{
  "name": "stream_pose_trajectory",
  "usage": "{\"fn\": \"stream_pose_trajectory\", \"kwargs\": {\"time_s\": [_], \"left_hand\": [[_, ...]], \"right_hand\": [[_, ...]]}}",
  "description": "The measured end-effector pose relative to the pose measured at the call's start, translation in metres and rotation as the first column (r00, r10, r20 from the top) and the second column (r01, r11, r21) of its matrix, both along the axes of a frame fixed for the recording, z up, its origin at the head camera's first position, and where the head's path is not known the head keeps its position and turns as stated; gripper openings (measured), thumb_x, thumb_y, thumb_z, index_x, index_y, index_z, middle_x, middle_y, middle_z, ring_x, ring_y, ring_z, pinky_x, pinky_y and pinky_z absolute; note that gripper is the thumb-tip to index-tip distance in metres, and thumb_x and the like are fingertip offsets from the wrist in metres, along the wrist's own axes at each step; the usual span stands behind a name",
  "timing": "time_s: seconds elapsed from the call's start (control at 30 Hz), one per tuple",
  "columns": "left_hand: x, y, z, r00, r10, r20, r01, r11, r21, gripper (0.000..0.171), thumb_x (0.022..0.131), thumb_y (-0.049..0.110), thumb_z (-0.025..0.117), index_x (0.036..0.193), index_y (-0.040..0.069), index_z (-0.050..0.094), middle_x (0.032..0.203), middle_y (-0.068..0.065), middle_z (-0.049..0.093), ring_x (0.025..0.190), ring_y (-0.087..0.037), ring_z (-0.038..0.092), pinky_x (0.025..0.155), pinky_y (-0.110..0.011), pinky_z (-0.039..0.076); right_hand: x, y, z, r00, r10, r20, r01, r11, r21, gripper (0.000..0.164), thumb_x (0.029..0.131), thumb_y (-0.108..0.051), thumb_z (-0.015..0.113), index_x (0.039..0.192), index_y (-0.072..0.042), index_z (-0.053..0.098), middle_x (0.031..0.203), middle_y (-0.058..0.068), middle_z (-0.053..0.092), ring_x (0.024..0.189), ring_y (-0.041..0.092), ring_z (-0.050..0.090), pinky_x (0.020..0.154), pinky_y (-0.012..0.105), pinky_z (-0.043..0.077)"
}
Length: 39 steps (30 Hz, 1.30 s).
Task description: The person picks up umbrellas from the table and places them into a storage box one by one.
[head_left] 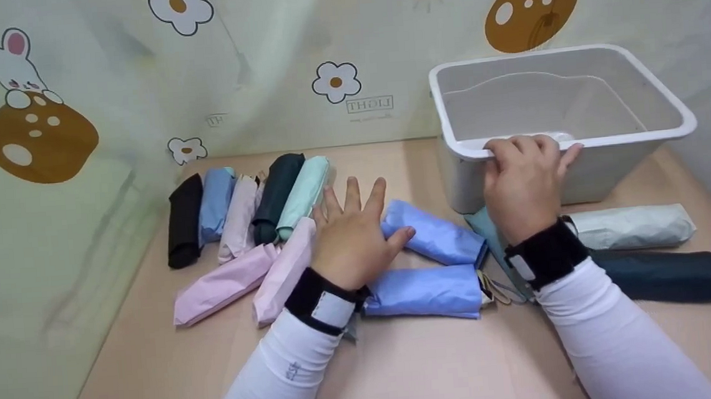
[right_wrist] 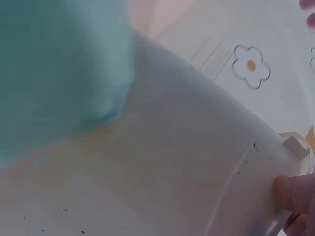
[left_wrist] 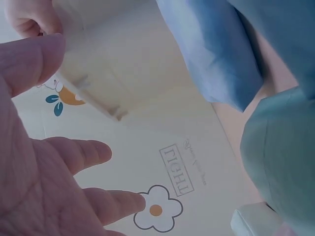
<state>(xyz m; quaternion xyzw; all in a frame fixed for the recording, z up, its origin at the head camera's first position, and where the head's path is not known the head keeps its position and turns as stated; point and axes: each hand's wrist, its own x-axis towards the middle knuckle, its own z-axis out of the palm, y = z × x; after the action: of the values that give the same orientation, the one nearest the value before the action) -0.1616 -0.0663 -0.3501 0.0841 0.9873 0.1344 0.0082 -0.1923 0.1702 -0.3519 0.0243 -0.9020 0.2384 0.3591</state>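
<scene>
Pale grey plastic forms a deep, white-rimmed rectangular bin (head_left: 610, 172) which, in the head view, stands at the back right of a tan tabletop (head_left: 417, 370). The person's right hand (head_left: 523, 181) grips its near rim. The left hand (head_left: 349, 244), fingers spread and holding nothing, is between two pale pink, fabric-covered folded umbrellas (head_left: 227, 287) and two bright blue folded umbrellas (head_left: 424, 291); whether it touches any is unclear. A teal folded umbrella (head_left: 496, 246) lies below the right hand, near the bin's foot; a hard pull on the rim could tip or drag the bin onto it. The left wrist view shows straight fingers, with blue fabric (left_wrist: 216, 59) well apart from them. The right wrist view shows a fingertip (right_wrist: 285, 191) against the bin and blurred teal fabric (right_wrist: 64, 69).
</scene>
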Motion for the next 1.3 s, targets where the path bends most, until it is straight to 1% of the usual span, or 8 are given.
{"fn": "stream_pose_trajectory", "kwargs": {"time_s": [0.27, 0.47, 0.7, 0.83, 1.0, 1.13, 1.23, 1.3], "left_hand": [[0.001, -0.001, 0.003, 0.999, 0.001, -0.05, 0.001, 0.999, 0.04, 0.088, 0.097, 0.068, 0.059, 0.168, 0.028, 0.027, 0.174, -0.022, 0.022, 0.157, -0.06, 0.012, 0.123, -0.075, 0.014], [-0.001, -0.001, 0.007, 0.992, -0.017, -0.128, 0.032, 0.993, 0.114, 0.088, 0.097, 0.062, 0.064, 0.168, 0.023, 0.029, 0.173, -0.024, 0.023, 0.158, -0.057, 0.013, 0.123, -0.074, 0.018], [-0.014, 0.002, 0.013, 0.977, -0.056, -0.205, 0.083, 0.989, 0.123, 0.083, 0.099, 0.044, 0.069, 0.168, 0.02, 0.027, 0.175, -0.022, 0.016, 0.159, -0.053, 0.015, 0.125, -0.07, 0.018], [-0.025, 0.005, 0.017, 0.963, -0.071, -0.259, 0.1, 0.99, 0.1, 0.065, 0.101, 0.03, 0.069, 0.16, 0.019, 0.044, 0.174, -0.02, 0.024, 0.158, -0.051, 0.023, 0.124, -0.07, 0.023], [-0.038, 0.006, 0.024, 0.953, -0.067, -0.296, 0.097, 0.991, 0.089, 0.034, 0.102, 0.024, 0.066, 0.135, 0.018, 0.069, 0.167, -0.013, 0.042, 0.156, -0.047, 0.034, 0.123, -0.067, 0.029], [-0.047, 0.0, 0.029, 0.943, -0.07, -0.326, 0.101, 0.992, 0.078, 0.025, 0.102, 0.017, 0.06, 0.121, 0.015, 0.075, 0.161, -0.01, 0.051, 0.153, -0.043, 0.041, 0.123, -0.063, 0.032], [-0.049, -0.009, 0.032, 0.941, -0.062, -0.333, 0.088, 0.994, 0.066, 0.025, 0.102, 0.013, 0.057, 0.118, 0.013, 0.076, 0.159, -0.009, 0.053, 0.152, -0.042, 0.044, 0.123, -0.061, 0.034], [-0.049, -0.016, 0.034, 0.941, -0.05, -0.335, 0.074, 0.996, 0.058, 0.026, 0.102, 0.012, 0.055, 0.117, 0.011, 0.076, 0.159, -0.009, 0.054, 0.151, -0.042, 0.045, 0.122, -0.062, 0.035]], "right_hand": [[0.001, -0.041, 0.001, 0.999, 0.047, 0.02, -0.047, 0.999, 0.026, 0.013, 0.095, -0.01, 0.069, 0.106, -0.008, 0.077, 0.106, 0.018, 0.073, 0.118, 0.047, 0.056, 0.115, 0.087, 0.006], [0.006, -0.063, 0.003, 0.997, 0.082, 0.013, -0.082, 0.994, 0.074, 0.022, 0.094, -0.015, 0.075, 0.115, -0.011, 0.079, 0.108, 0.015, 0.075, 0.119, 0.046, 0.058, 0.112, 0.089, 0.01], [0.012, -0.084, 0.006, 0.991, 0.13, 0.036, -0.133, 0.986, 0.105, 0.031, 0.096, -0.018, 0.074, 0.124, -0.008, 0.076, 0.116, 0.016, 0.075, 0.12, 0.044, 0.059, 0.111, 0.089, 0.015], [0.016, -0.09, 0.008, 0.982, 0.18, 0.062, -0.185, 0.978, 0.098, 0.033, 0.098, -0.016, 0.071, 0.129, -0.004, 0.072, 0.122, 0.017, 0.074, 0.124, 0.042, 0.06, 0.115, 0.084, 0.02], [0.019, -0.081, 0.018, 0.95, 0.306, 0.068, -0.305, 0.952, -0.013, 0.037, 0.1, -0.012, 0.066, 0.134, 0.003, 0.067, 0.125, 0.022, 0.073, 0.123, 0.042, 0.063, 0.117, 0.074, 0.031], [0.022, -0.06, 0.03, 0.92, 0.39, 0.046, -0.376, 0.908, -0.186, 0.038, 0.101, -0.012, 0.066, 0.135, 0.005, 0.066, 0.128, 0.024, 0.072, 0.123, 0.039, 0.066, 0.113, 0.056, 0.046], [0.026, -0.037, 0.033, 0.92, 0.392, 0.029, -0.374, 0.896, -0.241, 0.034, 0.1, -0.01, 0.067, 0.13, 0.005, 0.069, 0.129, 0.022, 0.072, 0.124, 0.038, 0.067, 0.109, 0.049, 0.049], [0.029, -0.02, 0.032, 0.929, 0.367, 0.038, -0.348, 0.906, -0.239, 0.03, 0.101, -0.01, 0.066, 0.127, 0.004, 0.07, 0.128, 0.021, 0.073, 0.123, 0.038, 0.067, 0.11, 0.05, 0.048]]}}
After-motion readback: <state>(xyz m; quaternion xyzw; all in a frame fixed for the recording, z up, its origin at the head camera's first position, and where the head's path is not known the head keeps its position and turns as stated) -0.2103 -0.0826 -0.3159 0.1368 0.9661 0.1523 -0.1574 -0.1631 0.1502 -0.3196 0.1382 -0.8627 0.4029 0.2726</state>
